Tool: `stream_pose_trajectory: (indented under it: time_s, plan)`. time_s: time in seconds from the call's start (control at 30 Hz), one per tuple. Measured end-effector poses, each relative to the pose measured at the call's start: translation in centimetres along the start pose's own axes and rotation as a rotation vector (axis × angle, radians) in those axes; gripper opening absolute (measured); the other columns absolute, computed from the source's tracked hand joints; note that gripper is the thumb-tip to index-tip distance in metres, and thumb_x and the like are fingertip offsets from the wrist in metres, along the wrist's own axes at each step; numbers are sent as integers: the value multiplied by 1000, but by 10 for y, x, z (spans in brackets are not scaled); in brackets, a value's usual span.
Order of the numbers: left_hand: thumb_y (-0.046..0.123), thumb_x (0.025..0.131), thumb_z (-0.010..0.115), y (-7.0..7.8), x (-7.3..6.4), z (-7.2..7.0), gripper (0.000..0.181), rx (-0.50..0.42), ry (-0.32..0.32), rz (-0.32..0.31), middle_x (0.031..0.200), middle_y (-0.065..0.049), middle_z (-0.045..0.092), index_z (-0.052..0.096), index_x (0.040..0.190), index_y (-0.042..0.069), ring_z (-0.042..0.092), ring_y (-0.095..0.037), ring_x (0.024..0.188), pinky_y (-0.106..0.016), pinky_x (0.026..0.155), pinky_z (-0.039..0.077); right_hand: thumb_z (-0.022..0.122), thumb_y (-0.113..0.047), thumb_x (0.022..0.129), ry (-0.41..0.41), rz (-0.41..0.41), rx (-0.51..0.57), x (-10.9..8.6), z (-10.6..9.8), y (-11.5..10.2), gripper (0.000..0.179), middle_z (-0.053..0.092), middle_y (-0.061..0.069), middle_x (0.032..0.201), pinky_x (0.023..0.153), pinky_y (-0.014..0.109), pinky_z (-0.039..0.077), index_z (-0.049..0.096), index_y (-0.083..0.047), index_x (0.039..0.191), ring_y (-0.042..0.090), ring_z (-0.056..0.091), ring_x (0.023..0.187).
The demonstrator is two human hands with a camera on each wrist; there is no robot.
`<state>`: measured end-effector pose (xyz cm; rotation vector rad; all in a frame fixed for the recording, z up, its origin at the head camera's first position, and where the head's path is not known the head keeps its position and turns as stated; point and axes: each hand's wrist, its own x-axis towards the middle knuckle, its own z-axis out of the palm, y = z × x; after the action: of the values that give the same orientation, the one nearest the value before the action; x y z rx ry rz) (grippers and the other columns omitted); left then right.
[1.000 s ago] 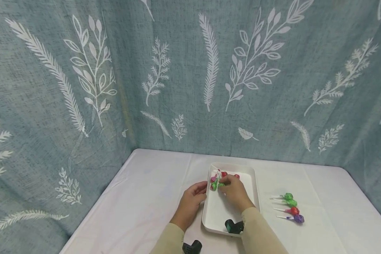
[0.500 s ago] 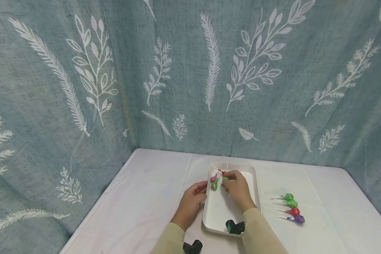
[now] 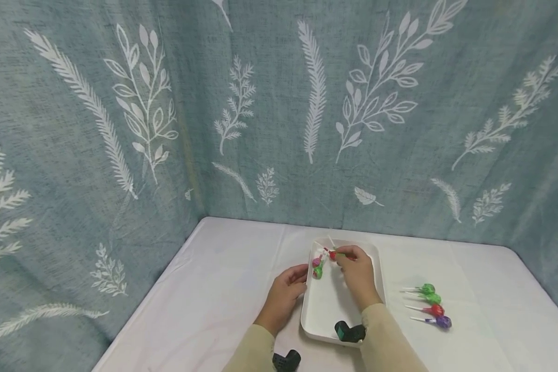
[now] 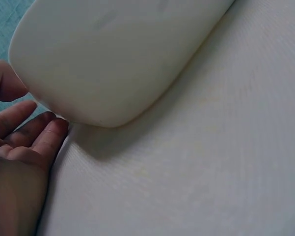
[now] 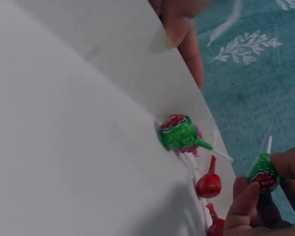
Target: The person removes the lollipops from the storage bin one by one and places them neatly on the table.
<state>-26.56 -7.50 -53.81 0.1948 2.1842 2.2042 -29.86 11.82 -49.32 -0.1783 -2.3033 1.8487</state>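
Observation:
My right hand (image 3: 359,273) pinches a green lollipop (image 5: 263,178) between thumb and fingers, its white stick pointing up. It is raised over the far end of a white tray (image 3: 327,305). Inside the tray, by its far left corner, lie a green lollipop (image 5: 179,132), a pink lollipop (image 3: 317,262) partly behind it, and two red lollipops, one red lollipop (image 5: 209,184) nearer the corner and the other red lollipop (image 5: 216,226) partly covered by my fingers. My left hand (image 3: 285,294) holds the tray's left wall, fingertips at the rim.
Right of the tray, several lollipops lie in a row on the white table (image 3: 242,268): two green, a red lollipop (image 3: 436,310) and a purple lollipop (image 3: 443,322), sticks leftward. A black device (image 3: 350,331) sits at my right wrist. A patterned curtain (image 3: 269,129) hangs behind.
My right hand has drawn the green lollipop out of the cluster and lifted it, moving slightly away and right. The left hand stays at the tray. The head view has shifted slightly.

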Motion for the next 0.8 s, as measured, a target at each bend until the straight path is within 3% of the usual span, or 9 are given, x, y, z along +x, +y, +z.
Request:
stream_pose_trajectory:
  time_s: [0.23, 0.43, 0.63, 0.8]
  plan:
    - [2, 92, 61, -2, 3, 2, 56, 18, -1, 22, 149, -17, 63, 62, 148, -2, 59, -34, 140, -43, 114, 50, 65, -8, 104, 14, 41, 63, -1, -10, -10, 26, 68, 18, 123, 81, 23, 56, 68, 2, 128, 27, 66, 107]
    - [3, 92, 61, -1, 1, 2, 56, 31, 7, 20, 148, -17, 64, 62, 147, -1, 59, -33, 140, -45, 114, 50, 65, -10, 105, -30, 57, 44, -6, -20, -15, 31, 67, 20, 129, 88, 30, 57, 67, 4, 133, 30, 66, 114]
    - [2, 91, 61, -1, 1, 2, 56, 21, 7, 22, 147, -17, 64, 63, 147, -2, 60, -34, 139, -44, 114, 50, 60, -11, 108, -98, 85, 137, -10, -32, -18, 29, 68, 21, 128, 79, 28, 58, 65, 0, 134, 22, 72, 101]
    - [2, 91, 61, -3, 0, 0, 56, 23, 11, 25, 148, -17, 64, 63, 147, -1, 59, -33, 140, -44, 114, 50, 60, -8, 107, -102, 76, 135, -15, -40, -21, 28, 68, 23, 127, 84, 29, 60, 67, 3, 132, 23, 72, 103]
